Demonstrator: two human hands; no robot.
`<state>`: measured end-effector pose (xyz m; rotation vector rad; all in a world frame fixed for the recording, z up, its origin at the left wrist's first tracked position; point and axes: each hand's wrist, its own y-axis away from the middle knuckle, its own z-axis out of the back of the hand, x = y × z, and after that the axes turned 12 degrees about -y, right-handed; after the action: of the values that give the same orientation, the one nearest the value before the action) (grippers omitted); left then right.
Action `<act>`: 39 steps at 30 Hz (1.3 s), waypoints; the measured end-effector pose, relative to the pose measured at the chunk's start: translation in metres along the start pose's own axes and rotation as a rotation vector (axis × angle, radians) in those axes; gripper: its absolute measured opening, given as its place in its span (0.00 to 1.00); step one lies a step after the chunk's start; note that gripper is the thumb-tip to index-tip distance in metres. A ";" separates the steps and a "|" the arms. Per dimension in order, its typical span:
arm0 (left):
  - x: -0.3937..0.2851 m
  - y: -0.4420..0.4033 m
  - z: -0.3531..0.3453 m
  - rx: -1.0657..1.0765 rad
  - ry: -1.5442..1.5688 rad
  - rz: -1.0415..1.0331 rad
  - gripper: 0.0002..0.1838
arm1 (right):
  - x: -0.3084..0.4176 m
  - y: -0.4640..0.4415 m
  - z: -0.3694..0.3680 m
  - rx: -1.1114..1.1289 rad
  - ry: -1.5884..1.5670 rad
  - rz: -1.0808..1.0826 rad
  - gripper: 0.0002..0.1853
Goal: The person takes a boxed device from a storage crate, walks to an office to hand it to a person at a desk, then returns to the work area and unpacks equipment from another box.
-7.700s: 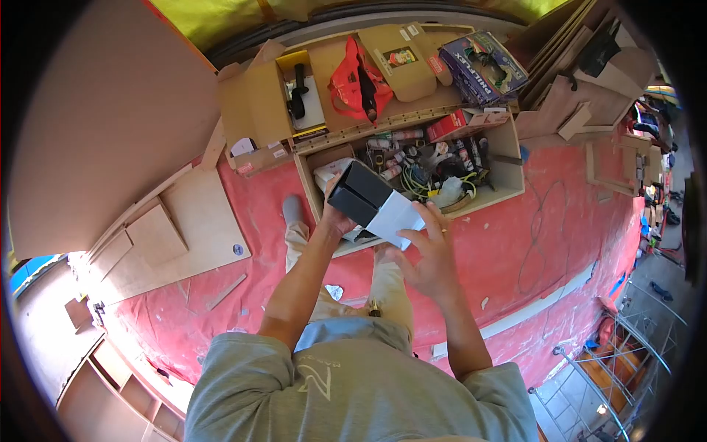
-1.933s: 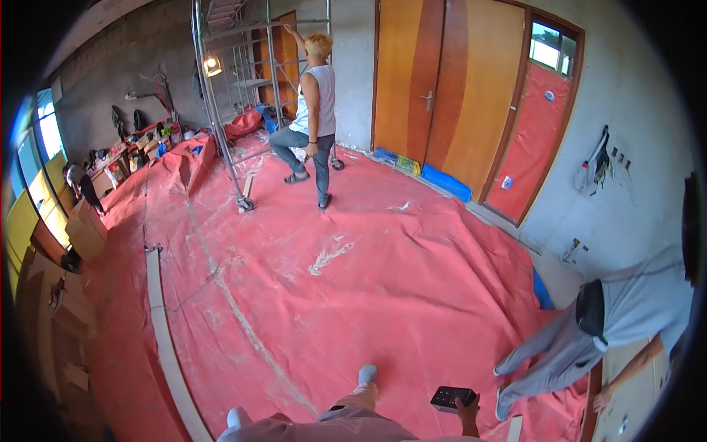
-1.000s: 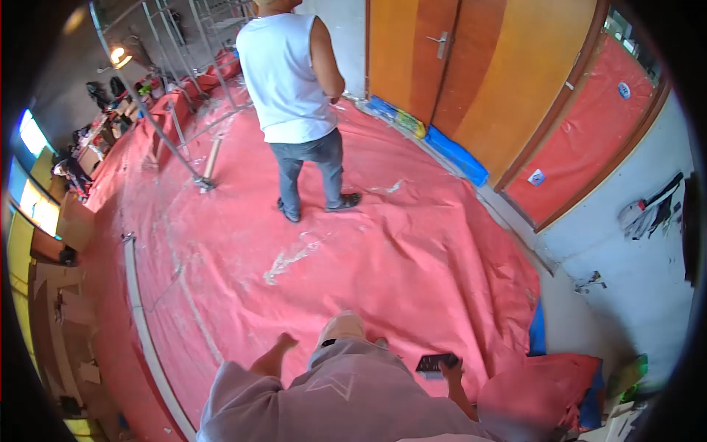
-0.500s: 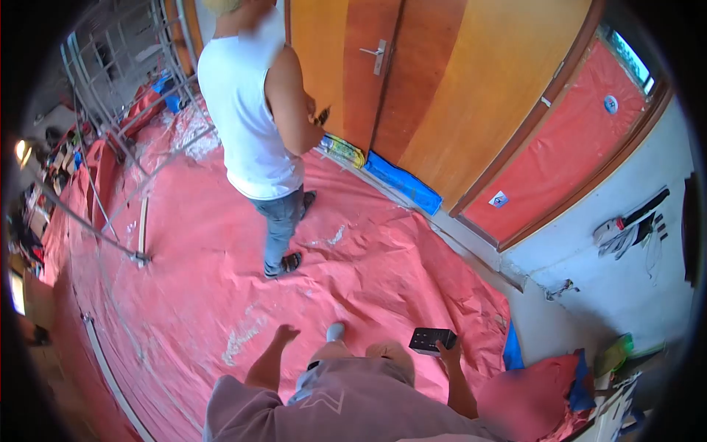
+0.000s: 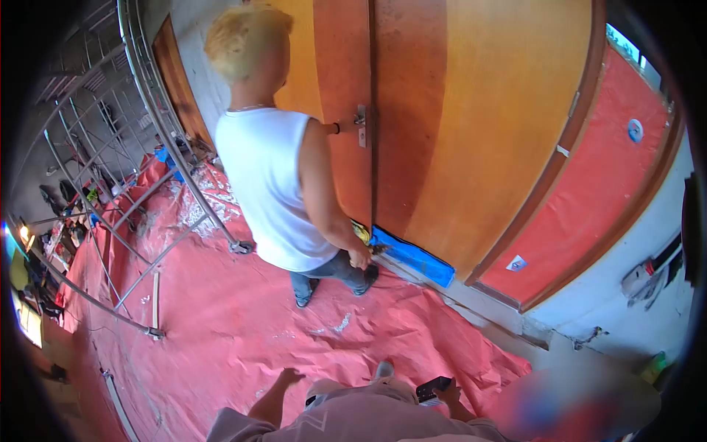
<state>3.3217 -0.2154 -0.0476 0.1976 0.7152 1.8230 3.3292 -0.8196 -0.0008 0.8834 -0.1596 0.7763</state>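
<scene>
My right hand (image 5: 449, 393) grips a small black box (image 5: 431, 389) with pale marks on its face, held low beside my body. The fingers wrap its right end. On the other side, my left hand (image 5: 292, 376) hangs free over the red sheet, its fingers stretched out and nothing in it. Ahead, a person in a white sleeveless top (image 5: 269, 184) faces a wooden door (image 5: 412, 125), one arm reaching to the metal door handle (image 5: 361, 127). Their other hand (image 5: 359, 258) hangs low.
A wrinkled red sheet (image 5: 221, 324) covers the floor. Metal scaffolding on wheels (image 5: 199, 191) stands at left. A blue bundle (image 5: 412, 258) lies along the door's foot. Tools or cables hang on the white wall (image 5: 574, 306) at right, and clutter lines the far left.
The person ahead has stepped up to the door and reaches to its handle. My view has tilted upward, so my hands sit lower in it. The black box stays in my right hand.
</scene>
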 end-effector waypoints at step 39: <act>-0.173 -0.147 0.683 -1.497 0.590 -0.805 0.37 | 0.278 -0.003 -0.066 -0.342 0.001 0.028 0.65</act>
<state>3.8211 -0.0859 0.4545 -1.4255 -0.3325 1.1738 3.5202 -0.6202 0.0740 0.5576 -0.2948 0.7479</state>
